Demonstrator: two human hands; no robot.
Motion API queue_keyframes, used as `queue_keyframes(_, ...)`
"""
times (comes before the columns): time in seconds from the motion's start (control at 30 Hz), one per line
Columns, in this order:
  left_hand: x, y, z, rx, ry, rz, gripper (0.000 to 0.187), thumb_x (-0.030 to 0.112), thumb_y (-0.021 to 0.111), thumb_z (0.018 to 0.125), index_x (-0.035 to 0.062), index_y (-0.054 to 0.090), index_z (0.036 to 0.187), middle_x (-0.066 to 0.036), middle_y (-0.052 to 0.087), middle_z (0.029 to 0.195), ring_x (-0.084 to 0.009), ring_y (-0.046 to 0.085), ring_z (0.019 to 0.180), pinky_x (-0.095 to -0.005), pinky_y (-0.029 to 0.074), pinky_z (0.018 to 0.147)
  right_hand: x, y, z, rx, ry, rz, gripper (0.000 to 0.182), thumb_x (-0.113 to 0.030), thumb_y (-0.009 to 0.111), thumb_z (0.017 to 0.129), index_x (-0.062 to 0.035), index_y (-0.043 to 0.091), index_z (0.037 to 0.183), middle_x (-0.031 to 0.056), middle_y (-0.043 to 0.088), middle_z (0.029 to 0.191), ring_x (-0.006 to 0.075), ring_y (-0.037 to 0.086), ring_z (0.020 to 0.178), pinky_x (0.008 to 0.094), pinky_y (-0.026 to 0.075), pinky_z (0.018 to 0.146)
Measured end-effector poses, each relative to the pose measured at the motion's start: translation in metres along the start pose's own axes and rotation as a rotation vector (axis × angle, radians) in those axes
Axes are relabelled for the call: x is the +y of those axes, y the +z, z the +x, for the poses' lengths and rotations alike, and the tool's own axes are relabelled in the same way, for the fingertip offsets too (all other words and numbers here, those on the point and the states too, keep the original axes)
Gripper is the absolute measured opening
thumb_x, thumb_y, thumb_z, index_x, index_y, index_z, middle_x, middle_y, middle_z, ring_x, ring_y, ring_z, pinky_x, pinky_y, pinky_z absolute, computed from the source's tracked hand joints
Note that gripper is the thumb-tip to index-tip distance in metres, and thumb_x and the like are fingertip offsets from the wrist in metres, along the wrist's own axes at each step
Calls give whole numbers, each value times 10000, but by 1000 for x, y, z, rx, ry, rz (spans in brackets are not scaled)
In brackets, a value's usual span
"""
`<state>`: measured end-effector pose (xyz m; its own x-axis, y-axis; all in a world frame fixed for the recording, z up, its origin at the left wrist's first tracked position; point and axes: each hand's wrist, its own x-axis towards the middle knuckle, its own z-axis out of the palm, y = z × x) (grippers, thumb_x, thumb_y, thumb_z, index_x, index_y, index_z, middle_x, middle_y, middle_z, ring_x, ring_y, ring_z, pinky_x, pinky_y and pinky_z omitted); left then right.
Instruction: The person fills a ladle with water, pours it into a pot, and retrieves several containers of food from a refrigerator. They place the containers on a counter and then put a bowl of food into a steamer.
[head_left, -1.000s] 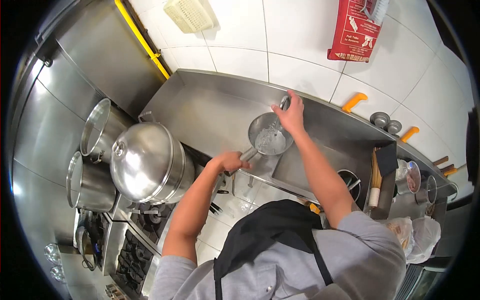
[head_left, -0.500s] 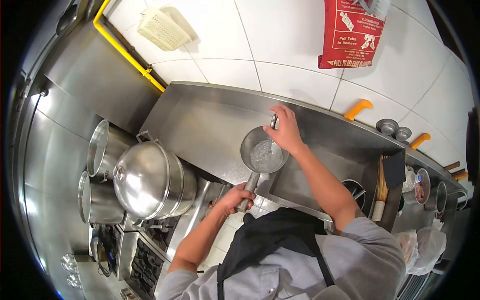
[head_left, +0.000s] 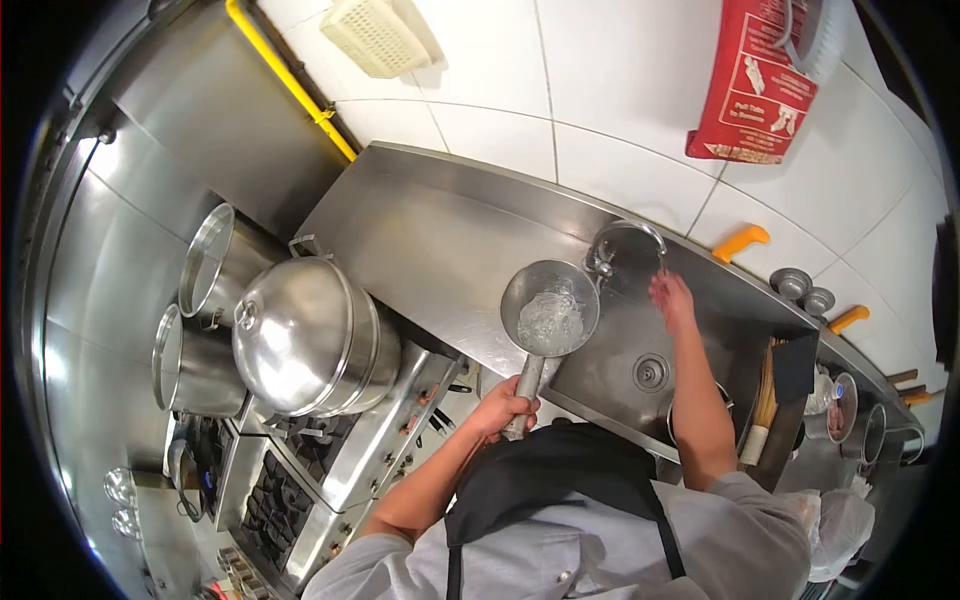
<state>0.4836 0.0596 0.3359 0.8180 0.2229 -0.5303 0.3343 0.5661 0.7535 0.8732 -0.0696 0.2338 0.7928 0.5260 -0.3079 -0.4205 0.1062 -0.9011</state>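
Note:
My left hand (head_left: 507, 408) is wrapped round the handle of a metal saucepan (head_left: 509, 297). Clear, rippled water (head_left: 551, 322) lies in the pan, which I hold level near the sink's left edge. Beyond and to the right of the pan rises a curved chrome faucet (head_left: 630, 228), its spout over the sink basin. My right hand (head_left: 673, 298) is just below the spout's tip, fingers loosely bent and apart. Whether a fingertip touches the spout is too blurred to make out.
The steel sink (head_left: 610, 378) has a round drain (head_left: 650, 372). At left, a big domed-lid pot (head_left: 300, 335) stands on the stove beside two open pots. A bundle of sticks (head_left: 766, 400) stands at the sink's right; orange handles (head_left: 742, 242) line the back wall.
The spout has swung right from over the pan to over the basin, with my right hand moving the same way. My left hand keeps hold of the saucepan. The view has shifted slightly.

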Motion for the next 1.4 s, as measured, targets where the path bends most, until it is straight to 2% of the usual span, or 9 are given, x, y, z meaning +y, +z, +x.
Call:
queue_keyframes(0.17, 15, 3, -31, -14, 62, -119, 342, 47, 602, 744, 3, 461, 1053, -53, 533, 780, -129, 562, 570, -267, 462, 507, 41, -10, -5, 179, 190, -34, 206, -211, 584, 884, -87, 568, 1048, 39, 634, 865, 143, 592, 682, 268, 471, 588)
queue_keyframes(0.27, 39, -4, -62, 24, 90, -88, 366, 54, 604, 732, -1, 465, 1066, -56, 534, 798, -128, 564, 570, -254, 455, 490, 63, -31, 20, 57, 196, -66, 305, -225, 591, 893, -105, 537, 1168, 66, 630, 946, 177, 615, 779, 328, 499, 676)
queue_keyframes(0.43, 95, -29, -134, 66, 240, -232, 439, 40, 620, 690, -19, 474, 1099, -76, 551, 814, -136, 574, 576, -257, 458, 479, 56, -12, 25, 121, 153, -43, 200, -162, 583, 877, -104, 574, 1069, 10, 584, 835, 138, 560, 677, 263, 439, 556)
queue_keyframes(0.6, 169, -59, -227, 208, 330, -347, 537, 28, 636, 662, -58, 485, 1170, -100, 570, 836, -140, 543, 489, -259, 451, 426, 64, -7, 33, 158, 122, -110, 186, -165, 543, 887, -131, 589, 1064, 0, 589, 864, 146, 568, 694, 271, 444, 570)
queue_keyframes(0.73, 219, -113, -294, 196, 447, -436, 451, 55, 620, 700, -71, 492, 1114, -90, 570, 786, -137, 566, 543, -276, 459, 449, 69, -5, 40, 195, 152, -43, 189, -197, 504, 901, -137, 593, 1057, 2, 598, 868, 150, 576, 702, 273, 449, 589)
queue_keyframes(0.93, 301, -190, -364, 454, 563, -472, 320, 84, 573, 771, -129, 482, 992, -96, 574, 780, -126, 578, 554, -215, 519, 480, 77, -16, 58, 222, 120, -37, 158, -248, 482, 906, -137, 593, 928, 10, 591, 785, 143, 552, 664, 280, 425, 575)
queue_keyframes(1.0, 325, -226, -377, 541, 595, -426, 411, 86, 546, 789, -134, 397, 1103, -86, 552, 778, -128, 580, 559, -231, 517, 453, 62, -6, 42, 225, 95, 9, 144, -244, 501, 898, -132, 589, 923, 3, 578, 770, 143, 542, 649, 281, 423, 575)
queue_keyframes(1.17, 369, -318, -392, 742, 631, -359, 148, 78, 556, 801, -3, 451, 737, -70, 538, 708, -134, 577, 536, -217, 498, 422, 68, -2, 47, 296, 53, 27, 205, -263, 531, 883, -145, 599, 1035, 0, 601, 823, 141, 581, 719, 276, 434, 600)
queue_keyframes(1.4, 398, -420, -412, 1050, 625, -340, 128, 71, 585, 771, 19, 470, 753, -89, 543, 634, -184, 572, 526, -253, 501, 410, 58, 6, 26, 365, 59, -90, 235, -262, 542, 870, -164, 589, 1079, -16, 603, 860, 121, 556, 727, 268, 428, 625)
